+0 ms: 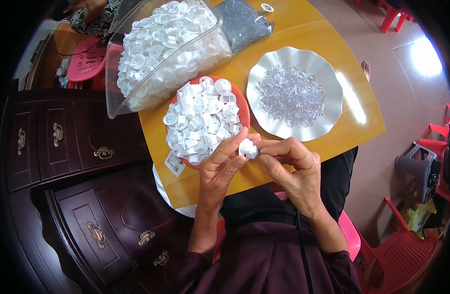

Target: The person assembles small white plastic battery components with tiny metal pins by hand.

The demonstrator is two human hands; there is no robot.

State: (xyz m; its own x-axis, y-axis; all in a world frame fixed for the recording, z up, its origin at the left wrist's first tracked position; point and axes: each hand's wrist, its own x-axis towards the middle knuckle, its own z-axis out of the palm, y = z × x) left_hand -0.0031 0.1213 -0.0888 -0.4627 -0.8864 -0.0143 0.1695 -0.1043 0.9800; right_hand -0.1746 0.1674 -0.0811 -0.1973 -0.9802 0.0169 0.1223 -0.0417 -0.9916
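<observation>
My left hand pinches a small white plastic fitting with a round flange between thumb and fingers. From the other side, my right hand has thumb and fingertips closed right at the fitting. Whatever it grips there is too small to make out. Just beyond my left hand, a red bowl is heaped with similar white fittings. Past my right hand stands a white wavy-rimmed plate with many short clear plastic pieces on it.
A large clear bin full of white fittings stands at the back left, beside a bag of clear pieces. One loose fitting lies at the table's far edge. Dark drawers flank the left; a person's patterned sleeve shows beyond.
</observation>
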